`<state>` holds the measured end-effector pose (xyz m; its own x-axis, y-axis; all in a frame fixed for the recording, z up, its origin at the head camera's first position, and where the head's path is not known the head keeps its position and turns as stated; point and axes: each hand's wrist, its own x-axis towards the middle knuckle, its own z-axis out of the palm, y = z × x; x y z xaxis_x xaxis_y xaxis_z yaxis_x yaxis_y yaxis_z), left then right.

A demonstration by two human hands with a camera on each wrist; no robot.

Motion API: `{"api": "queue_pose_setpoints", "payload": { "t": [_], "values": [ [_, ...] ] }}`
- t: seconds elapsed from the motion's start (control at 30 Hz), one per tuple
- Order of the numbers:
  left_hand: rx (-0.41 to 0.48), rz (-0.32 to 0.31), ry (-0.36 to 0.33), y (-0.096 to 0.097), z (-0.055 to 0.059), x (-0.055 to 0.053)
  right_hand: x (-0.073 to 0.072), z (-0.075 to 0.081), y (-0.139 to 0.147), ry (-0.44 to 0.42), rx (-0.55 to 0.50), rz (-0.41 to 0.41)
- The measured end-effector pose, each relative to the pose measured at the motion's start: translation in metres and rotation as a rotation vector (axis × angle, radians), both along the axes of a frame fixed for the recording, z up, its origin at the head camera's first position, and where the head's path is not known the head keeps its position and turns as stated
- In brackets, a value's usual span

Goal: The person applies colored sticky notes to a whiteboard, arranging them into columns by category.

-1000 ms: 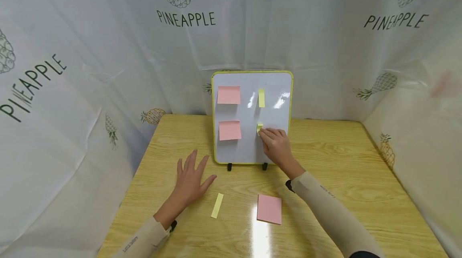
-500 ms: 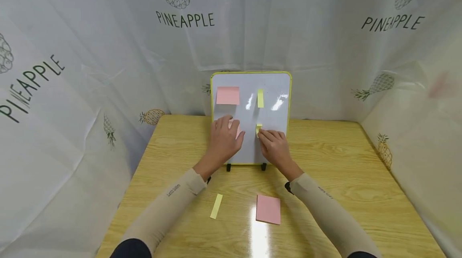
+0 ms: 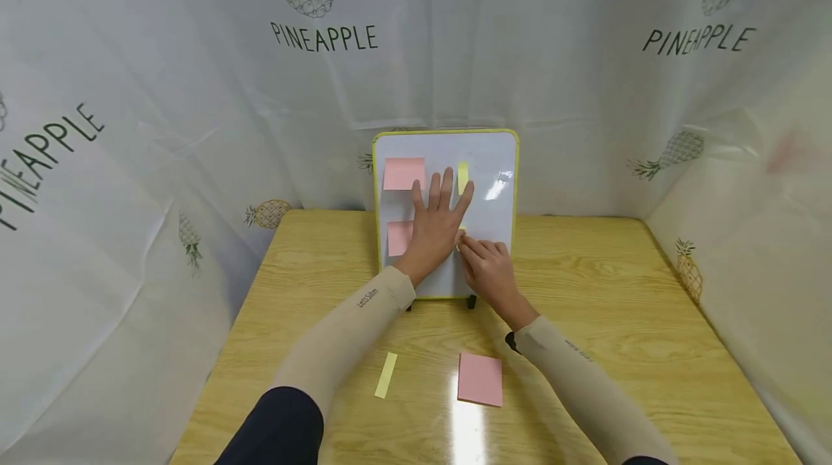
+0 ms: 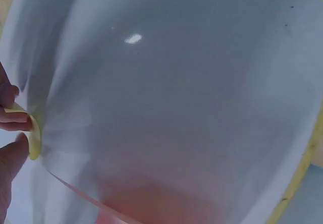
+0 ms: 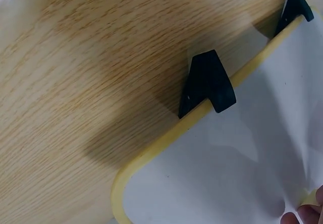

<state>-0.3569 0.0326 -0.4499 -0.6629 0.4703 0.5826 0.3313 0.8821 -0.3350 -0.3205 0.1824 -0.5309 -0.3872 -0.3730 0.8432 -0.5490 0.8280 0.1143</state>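
Observation:
The whiteboard (image 3: 494, 209) with a yellow frame stands upright on the table. My left hand (image 3: 434, 230) is raised before its middle with fingers spread, partly covering the lower pink sticky note (image 3: 398, 237); whether it touches the board is unclear. Just right of it, my right hand (image 3: 492, 270) pinches a narrow yellow sticky note (image 3: 462, 232) low on the board, mostly hidden by the fingers. In the left wrist view, fingertips hold the curled yellow strip (image 4: 35, 138). An upper pink note (image 3: 403, 173) and another yellow strip (image 3: 463, 176) stick to the board above.
On the wooden table (image 3: 585, 292) lie a loose yellow strip (image 3: 386, 375) and a pink sticky-note pad (image 3: 479, 380). Black feet (image 5: 207, 80) support the board's lower edge. White pineapple-print sheeting (image 3: 552, 89) surrounds the table.
My left hand has risen from the table, crossed the lower pink note and moved right toward the right hand. The right hand keeps its pinch at about the same place.

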Motion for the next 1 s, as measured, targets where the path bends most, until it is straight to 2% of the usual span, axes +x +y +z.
{"api": "queue_pose_setpoints", "payload": {
  "t": [0.23, 0.4, 0.7, 1.0],
  "values": [
    [-0.028, 0.050, 0.009, 0.002, 0.006, -0.012, 0.002, 0.000, -0.006, -0.016, 0.000, -0.023],
    [-0.007, 0.072, 0.010, 0.000, 0.010, -0.019, 0.003, -0.003, -0.006, -0.021, -0.009, -0.024],
    [0.025, 0.024, -0.029, 0.000, 0.016, -0.024, 0.007, -0.012, -0.005, -0.017, 0.005, -0.047],
    [0.013, -0.010, -0.057, 0.002, 0.019, -0.028, 0.003, -0.009, -0.008, -0.034, 0.018, -0.024]
  ]
}}
